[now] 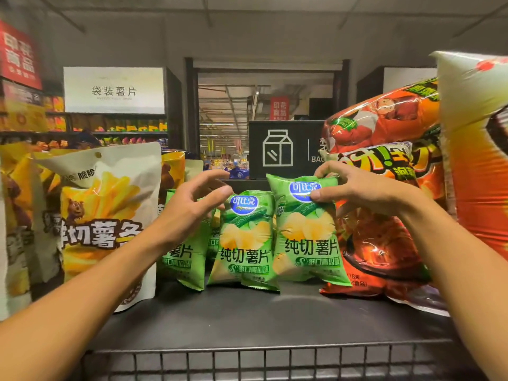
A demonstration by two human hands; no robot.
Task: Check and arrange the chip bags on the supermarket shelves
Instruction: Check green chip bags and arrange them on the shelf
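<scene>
Three small green chip bags stand in a row on the dark shelf (pixel 247 314). My right hand (pixel 354 188) pinches the top of the rightmost green bag (pixel 308 237), thumb on its blue logo, fingers behind the top edge. The middle green bag (pixel 244 243) stands upright beside it. My left hand (pixel 192 204) hovers with fingers loosely curled in front of the leftmost green bag (pixel 184 259), its thumb near the middle bag's top corner; I cannot tell whether it touches a bag.
A large white and yellow fries bag (pixel 101 224) stands to the left. Red and orange chip bags (pixel 382 243) are stacked at the right, a big one (pixel 475 149) close to the camera. A wire rail (pixel 247 364) runs along the shelf front. A black sign (pixel 283 149) stands behind.
</scene>
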